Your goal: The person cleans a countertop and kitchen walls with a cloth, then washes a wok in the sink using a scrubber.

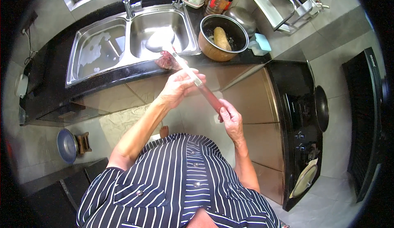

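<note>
A steel ladle [160, 40] with a reddish-brown handle slants across the view, its bright head above the right basin of the double steel sink [126, 54]. My left hand [181, 85] grips its metal shaft near where the handle begins. Around the handle's end are the fingers of my right hand [230, 115]. Glare hides the detail of the ladle's head. Behind the shaft, a crumpled dark red cloth [167, 60] lies at the counter's front edge. Right of the sink, a round pot [212, 49] with a dark inside holds an oblong tan thing [221, 38].
Water stands in the left basin. Past the pot are a steel bowl [243, 18], bottles [217, 1], a light-blue plastic container [260, 44] and a wall rack [286, 9]. A gas stove [300, 126] with a frying pan [322, 109] is at right. A blue basin [66, 145] stands low at left.
</note>
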A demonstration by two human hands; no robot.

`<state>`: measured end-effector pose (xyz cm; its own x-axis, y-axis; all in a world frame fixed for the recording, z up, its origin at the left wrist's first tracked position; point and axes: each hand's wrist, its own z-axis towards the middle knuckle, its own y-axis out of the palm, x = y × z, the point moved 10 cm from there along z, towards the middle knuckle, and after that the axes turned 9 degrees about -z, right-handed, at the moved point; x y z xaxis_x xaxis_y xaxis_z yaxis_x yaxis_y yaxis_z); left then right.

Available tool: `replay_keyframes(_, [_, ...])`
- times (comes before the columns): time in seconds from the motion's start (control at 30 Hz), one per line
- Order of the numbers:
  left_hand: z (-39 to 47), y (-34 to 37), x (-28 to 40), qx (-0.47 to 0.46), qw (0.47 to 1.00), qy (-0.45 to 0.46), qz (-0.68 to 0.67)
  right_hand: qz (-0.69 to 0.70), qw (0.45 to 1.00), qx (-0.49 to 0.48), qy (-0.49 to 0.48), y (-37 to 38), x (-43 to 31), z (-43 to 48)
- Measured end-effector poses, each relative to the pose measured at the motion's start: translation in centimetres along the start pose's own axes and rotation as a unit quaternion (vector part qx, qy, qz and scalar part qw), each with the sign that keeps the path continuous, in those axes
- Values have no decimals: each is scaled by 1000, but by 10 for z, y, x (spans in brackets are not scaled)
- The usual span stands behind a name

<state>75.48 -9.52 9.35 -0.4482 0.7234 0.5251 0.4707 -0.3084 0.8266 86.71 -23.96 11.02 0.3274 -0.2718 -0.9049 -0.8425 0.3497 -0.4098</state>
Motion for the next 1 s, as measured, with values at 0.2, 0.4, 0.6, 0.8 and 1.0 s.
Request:
replay_keyframes(0.2, [-1,-13,5,9,1000,19,-14,129,990,-13,58,-3,11,-4])
replay_keyframes(0.4, [-7,-15,-18,0,1000,-2,29,19,999,-4,30,0,19,-12])
replay_keyframes(0.6, [-16,-8,-32,-52,993,6,106,-83,995,-53,29,24,36,-14])
replay_keyframes(0.8, [-18,-12,-44,-50,986,-9,157,-9,996,-73,41,42,47,-14])
replay_keyframes(1.0, [-22,-4,-48,-67,979,19,190,-134,989,-62,-11,43,47,-12])
